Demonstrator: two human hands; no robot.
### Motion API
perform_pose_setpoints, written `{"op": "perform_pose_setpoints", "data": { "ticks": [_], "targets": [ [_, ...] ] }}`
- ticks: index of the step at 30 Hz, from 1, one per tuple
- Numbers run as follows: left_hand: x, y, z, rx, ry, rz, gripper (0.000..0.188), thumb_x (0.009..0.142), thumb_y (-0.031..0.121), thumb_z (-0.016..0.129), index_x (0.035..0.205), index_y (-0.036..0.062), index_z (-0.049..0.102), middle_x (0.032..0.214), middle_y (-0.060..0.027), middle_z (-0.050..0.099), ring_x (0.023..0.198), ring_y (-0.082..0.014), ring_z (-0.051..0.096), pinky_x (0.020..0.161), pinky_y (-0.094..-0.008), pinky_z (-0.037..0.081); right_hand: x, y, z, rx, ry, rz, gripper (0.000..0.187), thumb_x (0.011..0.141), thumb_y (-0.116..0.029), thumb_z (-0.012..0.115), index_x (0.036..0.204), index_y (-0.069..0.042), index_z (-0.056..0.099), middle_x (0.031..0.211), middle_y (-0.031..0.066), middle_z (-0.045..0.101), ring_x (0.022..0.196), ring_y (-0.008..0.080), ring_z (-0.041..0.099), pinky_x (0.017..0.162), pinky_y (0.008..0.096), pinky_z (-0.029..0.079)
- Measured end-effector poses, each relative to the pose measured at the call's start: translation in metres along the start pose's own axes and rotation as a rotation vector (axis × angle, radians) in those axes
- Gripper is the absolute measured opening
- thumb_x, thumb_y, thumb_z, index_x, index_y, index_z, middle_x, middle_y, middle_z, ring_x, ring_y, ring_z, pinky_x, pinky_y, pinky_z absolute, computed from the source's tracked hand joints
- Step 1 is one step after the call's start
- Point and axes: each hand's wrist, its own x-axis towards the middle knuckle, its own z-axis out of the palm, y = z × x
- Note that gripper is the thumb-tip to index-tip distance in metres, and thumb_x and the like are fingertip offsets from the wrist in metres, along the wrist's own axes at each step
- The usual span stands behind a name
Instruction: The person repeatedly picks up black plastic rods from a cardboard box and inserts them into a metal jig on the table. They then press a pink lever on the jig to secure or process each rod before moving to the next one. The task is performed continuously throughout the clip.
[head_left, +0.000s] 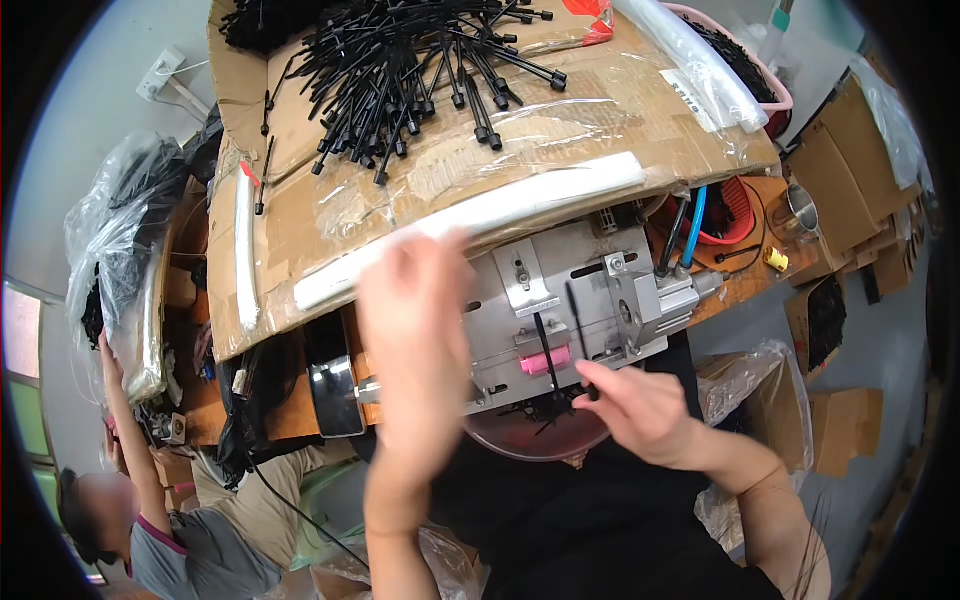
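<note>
My right hand [645,412] pinches a thin black plastic rod [578,318] by its lower end, and the rod stands up over the metal fixture plate [590,258]. Another black rod [545,345] lies across the fixture, over a pink block [546,360]. My left hand [415,340] is raised left of the fixture, in front of the cardboard's near edge. Motion smears its fingers, so whether they hold anything is unclear. Beyond it, a heap of black rods [400,80] with thicker knobbed ends covers the cardboard sheet [480,155].
A pneumatic cylinder [668,302] sits at the fixture's right, with a red basket [738,212] behind. Below the plate hangs a reddish bowl [530,440] with black pieces. A phone-like dark screen [335,378] lies left. A co-worker [190,540] reaches up at far left.
</note>
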Motion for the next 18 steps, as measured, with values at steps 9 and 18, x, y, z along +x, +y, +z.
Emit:
{"op": "perform_pose_setpoints", "data": {
  "ticks": [9,18],
  "targets": [
    [0.061,-0.071,-0.026,-0.035,-0.101,-0.102,0.034,0.079,-0.006,0.067,0.111,0.0041,0.063,0.088,-0.0123,0.057,0.075,-0.0248,0.056,0.072,-0.0352,0.048,-0.023,0.000,0.050,0.070,-0.085,0.054,0.058,0.081,-0.007,0.075,0.133,0.004,0.054,0.076,0.0080,0.066,0.059,0.0185,0.063,0.052,0.0300,0.048],
    [-0.094,0.036,0.006,0.047,-0.043,-0.053,0.078,0.071,-0.007,0.075,0.142,-0.0069,0.044,0.091,-0.0114,0.055,0.083,-0.0256,0.053,0.074,-0.0363,0.047,0.106,0.039,-0.011,-0.190,0.148,-0.156,0.026,0.086,-0.011,0.068,0.111,-0.006,0.065,0.084,0.0078,0.067,0.070,0.0225,0.067,0.059,0.0339,0.053]
  ]
}}
